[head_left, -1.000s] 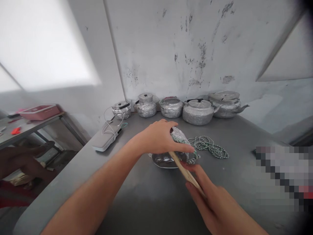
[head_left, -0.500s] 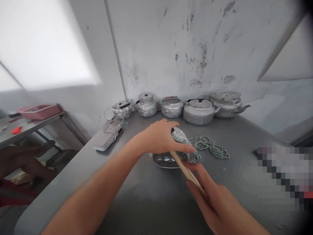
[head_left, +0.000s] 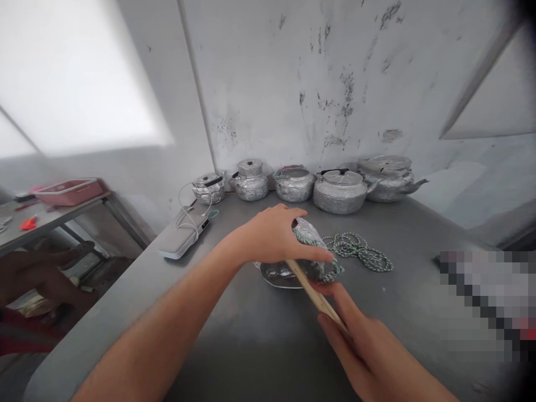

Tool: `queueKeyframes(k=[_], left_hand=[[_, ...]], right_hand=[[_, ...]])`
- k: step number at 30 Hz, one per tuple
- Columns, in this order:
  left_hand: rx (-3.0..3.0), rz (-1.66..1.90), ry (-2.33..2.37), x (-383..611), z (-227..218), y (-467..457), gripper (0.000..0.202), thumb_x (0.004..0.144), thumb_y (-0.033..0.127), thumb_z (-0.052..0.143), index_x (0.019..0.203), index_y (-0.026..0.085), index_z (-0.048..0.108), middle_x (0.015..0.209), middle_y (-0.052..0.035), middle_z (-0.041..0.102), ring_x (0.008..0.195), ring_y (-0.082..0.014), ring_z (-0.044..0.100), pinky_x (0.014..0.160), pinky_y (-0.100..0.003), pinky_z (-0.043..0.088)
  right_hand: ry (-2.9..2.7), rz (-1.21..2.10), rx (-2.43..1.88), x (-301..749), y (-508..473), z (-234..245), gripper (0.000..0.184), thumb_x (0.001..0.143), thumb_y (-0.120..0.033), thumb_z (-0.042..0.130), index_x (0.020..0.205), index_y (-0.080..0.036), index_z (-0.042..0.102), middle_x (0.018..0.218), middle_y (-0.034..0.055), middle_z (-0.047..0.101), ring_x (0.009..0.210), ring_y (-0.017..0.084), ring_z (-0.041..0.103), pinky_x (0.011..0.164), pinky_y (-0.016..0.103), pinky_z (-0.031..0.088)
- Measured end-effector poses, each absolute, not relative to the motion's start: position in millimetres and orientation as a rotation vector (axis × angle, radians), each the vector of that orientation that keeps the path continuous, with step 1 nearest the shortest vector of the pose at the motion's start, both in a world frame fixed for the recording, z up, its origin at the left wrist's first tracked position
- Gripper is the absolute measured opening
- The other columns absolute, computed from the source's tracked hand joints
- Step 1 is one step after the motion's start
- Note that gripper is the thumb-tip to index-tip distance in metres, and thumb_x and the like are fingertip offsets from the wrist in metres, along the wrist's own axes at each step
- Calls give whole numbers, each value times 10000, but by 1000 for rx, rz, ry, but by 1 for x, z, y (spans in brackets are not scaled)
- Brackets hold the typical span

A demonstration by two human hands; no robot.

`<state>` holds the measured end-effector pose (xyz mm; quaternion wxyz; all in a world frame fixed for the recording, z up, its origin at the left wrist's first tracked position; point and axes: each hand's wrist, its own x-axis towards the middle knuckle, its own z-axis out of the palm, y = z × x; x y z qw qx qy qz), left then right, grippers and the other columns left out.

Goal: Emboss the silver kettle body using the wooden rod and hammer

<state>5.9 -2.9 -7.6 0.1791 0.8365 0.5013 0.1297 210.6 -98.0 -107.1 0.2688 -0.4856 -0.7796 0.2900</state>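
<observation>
My left hand (head_left: pixel 270 234) curves over the top of a silvery metal pot (head_left: pixel 285 279) with a dented surface, its thumb and fingers gripping it. The pot lies tipped, its dark opening towards me; much of it is hidden under my hand. Green-and-white braided cord (head_left: pixel 312 240) is wound on its right side. In my right hand (head_left: pixel 352 335) is a wooden stick (head_left: pixel 316 296), pointing up and left into the pot's mouth; its far end is hidden. A loose bundle of the same cord (head_left: pixel 362 254) lies to the right.
Several hammered metal pots and kettles (head_left: pixel 340 195) line the grey table's (head_left: pixel 234 335) back edge by the wall. A power bank (head_left: pixel 184 237) with a white cable lies at left. On a side table sits a pink basket (head_left: pixel 69 192). A blurred-out patch (head_left: pixel 489 307) covers something at right.
The wooden stick has shifted slightly left, and my right hand has moved a little with it. My left hand stays over the pot.
</observation>
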Motion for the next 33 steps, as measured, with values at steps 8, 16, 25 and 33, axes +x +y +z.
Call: queueKeyframes(k=[8,16,25,33], left_hand=[[2360,361,1413,5,-6,-4,1058,705,885,606,1549,266,448,1510,-110,511,1349,-378,491,1018,-419,468],[2365,357,1415,6,-7,-4,1053,706,873,620,1544,257,454,1492,-120,523,1320,-368,516,1007,-409,471],[2353,357,1422,7,-6,-4,1053,701,870,625,1542,258,458,1497,-121,517,1325,-369,514,1019,-422,472],[2348,374,1417,6,-7,-4,1054,695,866,634,1538,257,464,1476,-121,532,1313,-370,518,1017,-423,472]], right_hand=[[-2123,835,-1293,212,-96,-107,468,1020,-335,394,1485,-314,441,680,-23,734,519,234,706,523,323,567],[-2102,795,-1308,212,-98,-107,430,1022,-339,404,1443,-290,478,691,1,738,726,278,780,559,328,579],[-2152,857,-1332,214,-97,-111,405,1058,-397,321,1437,-292,414,793,8,746,752,245,762,659,353,581],[-2099,944,-1275,213,-97,-107,343,1079,-442,280,1343,-329,466,847,-6,729,710,194,717,695,315,566]])
